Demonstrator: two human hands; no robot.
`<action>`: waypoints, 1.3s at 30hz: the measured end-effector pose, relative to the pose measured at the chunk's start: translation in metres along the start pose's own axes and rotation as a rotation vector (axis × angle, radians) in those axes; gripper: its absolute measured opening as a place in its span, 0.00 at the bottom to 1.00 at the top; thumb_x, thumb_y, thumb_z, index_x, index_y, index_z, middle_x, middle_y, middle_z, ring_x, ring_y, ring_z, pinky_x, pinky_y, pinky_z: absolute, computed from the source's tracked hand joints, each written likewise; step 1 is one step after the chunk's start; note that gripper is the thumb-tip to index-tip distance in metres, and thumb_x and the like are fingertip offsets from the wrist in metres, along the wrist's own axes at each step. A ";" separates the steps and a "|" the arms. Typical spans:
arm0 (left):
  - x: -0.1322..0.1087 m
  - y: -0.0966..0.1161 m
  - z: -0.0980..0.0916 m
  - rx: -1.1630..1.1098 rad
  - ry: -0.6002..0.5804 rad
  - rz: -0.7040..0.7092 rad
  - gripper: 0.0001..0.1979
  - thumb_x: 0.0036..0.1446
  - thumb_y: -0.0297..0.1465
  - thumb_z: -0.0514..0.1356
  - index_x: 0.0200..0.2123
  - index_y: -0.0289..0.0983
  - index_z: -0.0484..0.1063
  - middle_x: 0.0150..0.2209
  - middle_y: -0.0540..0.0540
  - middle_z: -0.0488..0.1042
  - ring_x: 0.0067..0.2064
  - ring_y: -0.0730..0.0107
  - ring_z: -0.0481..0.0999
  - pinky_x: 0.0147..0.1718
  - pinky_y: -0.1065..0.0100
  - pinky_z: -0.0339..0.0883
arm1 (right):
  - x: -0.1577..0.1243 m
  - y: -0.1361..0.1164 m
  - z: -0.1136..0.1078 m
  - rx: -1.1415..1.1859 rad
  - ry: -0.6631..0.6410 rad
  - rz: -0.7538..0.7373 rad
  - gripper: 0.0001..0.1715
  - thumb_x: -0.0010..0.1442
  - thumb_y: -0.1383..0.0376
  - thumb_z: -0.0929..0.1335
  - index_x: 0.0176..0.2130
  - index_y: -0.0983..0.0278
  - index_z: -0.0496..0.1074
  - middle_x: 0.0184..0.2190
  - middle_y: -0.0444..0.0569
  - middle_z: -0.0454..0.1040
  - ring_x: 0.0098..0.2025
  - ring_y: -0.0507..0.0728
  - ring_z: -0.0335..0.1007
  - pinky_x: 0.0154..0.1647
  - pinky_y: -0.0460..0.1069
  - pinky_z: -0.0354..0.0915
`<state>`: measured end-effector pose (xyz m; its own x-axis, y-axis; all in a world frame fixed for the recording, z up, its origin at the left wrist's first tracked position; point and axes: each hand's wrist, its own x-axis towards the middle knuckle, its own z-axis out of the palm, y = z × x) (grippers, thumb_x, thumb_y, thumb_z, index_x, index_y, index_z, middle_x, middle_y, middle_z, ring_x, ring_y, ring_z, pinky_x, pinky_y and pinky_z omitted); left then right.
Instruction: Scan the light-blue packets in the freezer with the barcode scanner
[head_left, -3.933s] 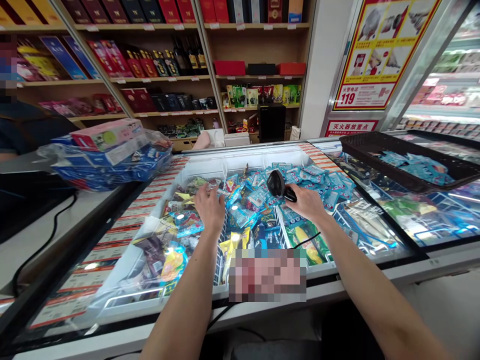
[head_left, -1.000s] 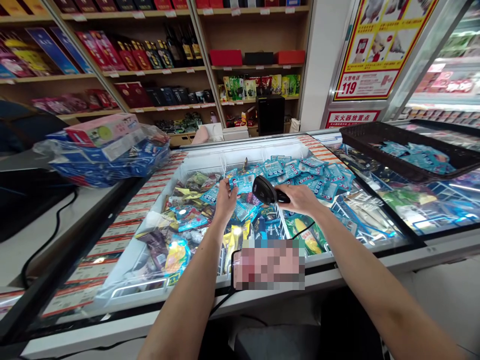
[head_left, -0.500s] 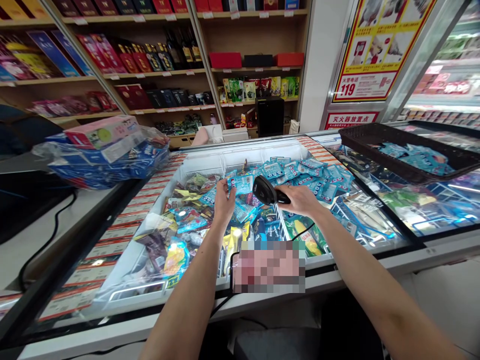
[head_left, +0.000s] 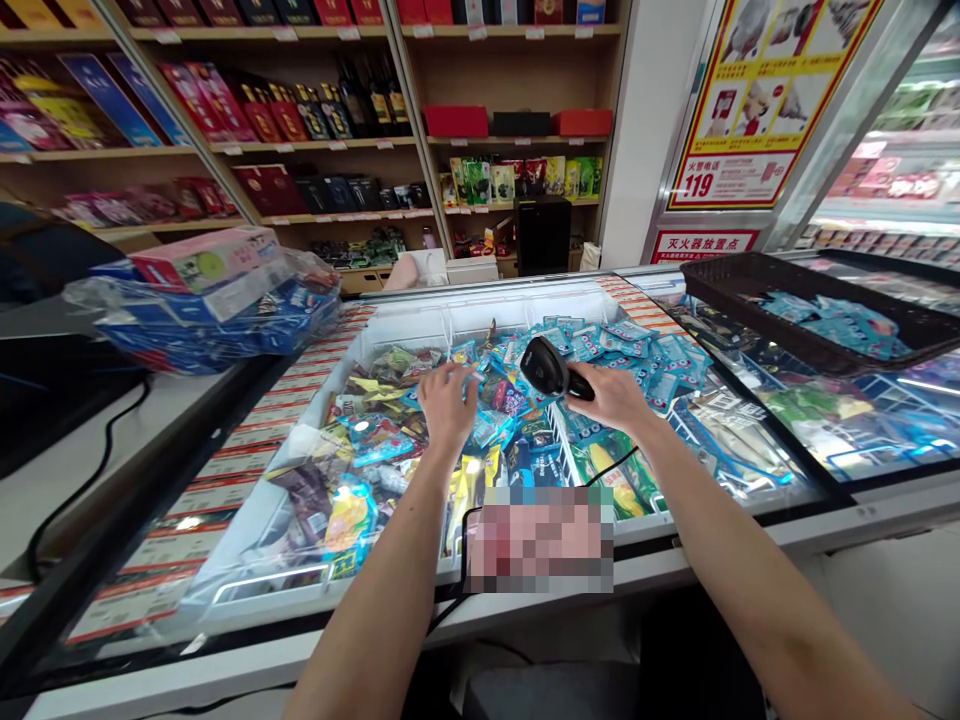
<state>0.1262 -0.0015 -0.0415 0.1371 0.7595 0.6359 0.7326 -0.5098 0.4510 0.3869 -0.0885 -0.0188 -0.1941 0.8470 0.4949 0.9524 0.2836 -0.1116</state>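
Observation:
My right hand (head_left: 611, 397) is closed around the handle of a black barcode scanner (head_left: 546, 368), its head tilted up to the left. My left hand (head_left: 448, 402) hovers palm down over the glass-topped freezer (head_left: 409, 318), fingers spread. A pale sliver shows by its fingertips; what it is I cannot make out. Teal packets (head_left: 592, 342) are heaped behind and right of the scanner. Below the glass, mixed colourful packs (head_left: 379, 440) fill the freezer, split by a white wire divider (head_left: 559, 440).
A phone-like device with a blurred screen (head_left: 538, 540) rests at the freezer's front edge. On the right stands a dark basket (head_left: 720, 285) with more teal packets. Plastic-wrapped boxes (head_left: 210, 310) are stacked at left. A black cable (head_left: 615, 465) runs from near the scanner. Stocked shelves line the back.
The teal packet in my left hand is no longer visible there, and the fingers have spread. My right hand has shifted the scanner slightly right, away from my left hand.

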 end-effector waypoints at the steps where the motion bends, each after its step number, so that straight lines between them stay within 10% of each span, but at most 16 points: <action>1: -0.001 0.000 0.002 0.003 -0.061 0.050 0.10 0.57 0.35 0.53 0.39 0.44 0.72 0.45 0.44 0.70 0.52 0.56 0.64 0.59 0.46 0.40 | 0.000 0.001 0.000 0.003 0.013 0.008 0.27 0.55 0.56 0.65 0.53 0.59 0.63 0.39 0.47 0.76 0.38 0.58 0.73 0.34 0.48 0.61; 13: -0.003 0.003 0.009 0.013 -0.064 0.154 0.13 0.57 0.37 0.54 0.44 0.44 0.70 0.52 0.43 0.68 0.61 0.53 0.57 0.60 0.41 0.27 | -0.001 0.022 -0.010 -0.054 0.128 0.126 0.28 0.57 0.50 0.63 0.53 0.60 0.63 0.38 0.49 0.77 0.37 0.59 0.73 0.33 0.49 0.63; 21: 0.001 0.020 0.011 0.088 -0.253 0.262 0.23 0.52 0.47 0.56 0.48 0.41 0.68 0.46 0.40 0.71 0.51 0.51 0.66 0.53 0.51 0.53 | -0.002 0.025 -0.013 -0.072 0.117 0.140 0.26 0.57 0.53 0.63 0.53 0.60 0.64 0.37 0.49 0.77 0.37 0.59 0.73 0.33 0.49 0.62; 31: 0.009 0.046 0.050 0.083 -0.273 0.089 0.35 0.35 0.54 0.64 0.45 0.41 0.68 0.47 0.37 0.67 0.53 0.41 0.61 0.50 0.47 0.54 | 0.001 0.014 -0.019 -0.032 0.033 0.062 0.23 0.57 0.55 0.63 0.52 0.59 0.64 0.36 0.46 0.77 0.36 0.57 0.73 0.32 0.48 0.61; 39: 0.003 0.025 0.028 -0.416 -0.290 -0.062 0.38 0.43 0.39 0.65 0.56 0.42 0.53 0.42 0.44 0.67 0.39 0.64 0.70 0.38 0.61 0.64 | 0.001 0.011 -0.020 -0.011 0.017 0.001 0.24 0.57 0.55 0.64 0.53 0.58 0.63 0.36 0.45 0.77 0.36 0.57 0.73 0.32 0.47 0.60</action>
<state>0.1640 -0.0003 -0.0456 0.3242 0.8441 0.4271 0.4262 -0.5334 0.7307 0.4024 -0.0938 -0.0025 -0.1890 0.8393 0.5098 0.9553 0.2773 -0.1025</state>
